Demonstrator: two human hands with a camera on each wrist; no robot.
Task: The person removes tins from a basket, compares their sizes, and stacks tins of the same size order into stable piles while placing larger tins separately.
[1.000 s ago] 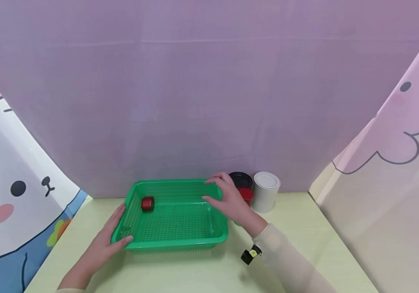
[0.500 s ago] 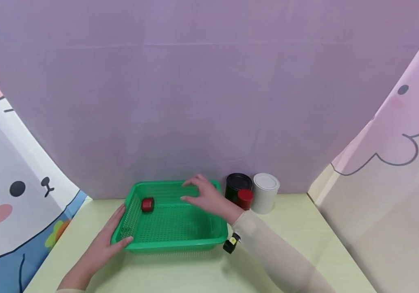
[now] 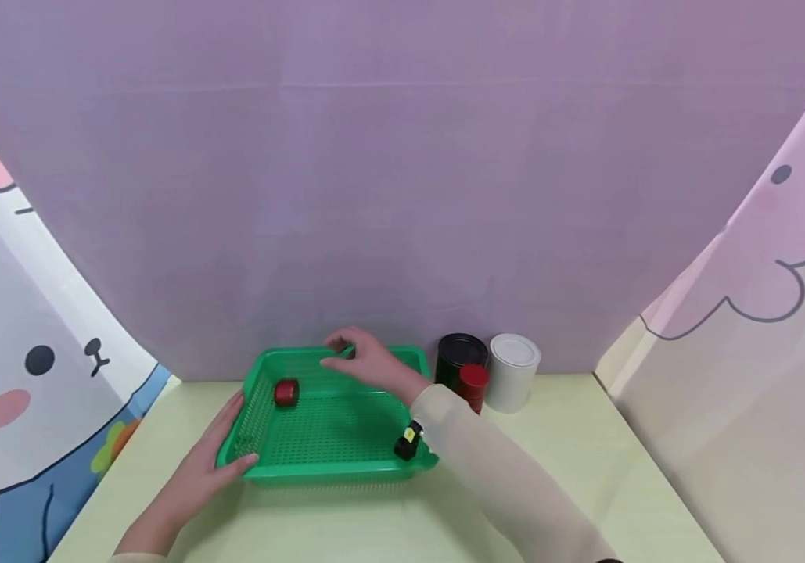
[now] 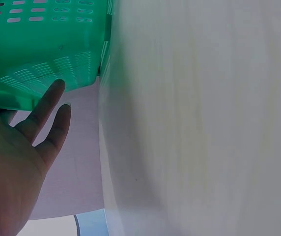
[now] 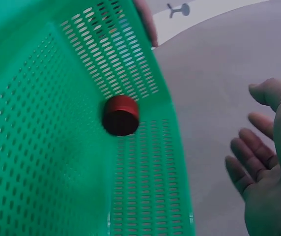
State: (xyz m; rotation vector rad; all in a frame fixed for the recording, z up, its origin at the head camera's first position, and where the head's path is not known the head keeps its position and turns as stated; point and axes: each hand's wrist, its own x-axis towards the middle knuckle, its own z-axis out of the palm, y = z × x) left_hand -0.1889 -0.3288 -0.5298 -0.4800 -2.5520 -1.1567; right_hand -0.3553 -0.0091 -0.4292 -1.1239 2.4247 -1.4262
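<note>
A green plastic basket (image 3: 332,471) with perforated walls rests on the table. My left hand (image 3: 194,473) grips its near left corner, thumb over the rim and fingers along the outside wall. Two of those fingers show spread beneath the rim in the left wrist view. Inside, by the left wall, a small red can (image 3: 286,392) with a dark end lies on its side. My right hand (image 3: 370,361) hovers over the basket's back rim, holding nothing, fingers loosely bent. In the right wrist view it appears beside the basket, palm bare and fingers apart.
Right of the basket stand a black can (image 3: 461,358), a white can (image 3: 512,374) and a smaller red can (image 3: 473,385) in front of them. A purple cloth (image 3: 402,203) hangs behind the table (image 3: 557,461). Printed panels flank both sides.
My right hand has moved left, from beside the cans and the basket's right rim to above its back rim. The left hand, the basket and the cans keep their places.
</note>
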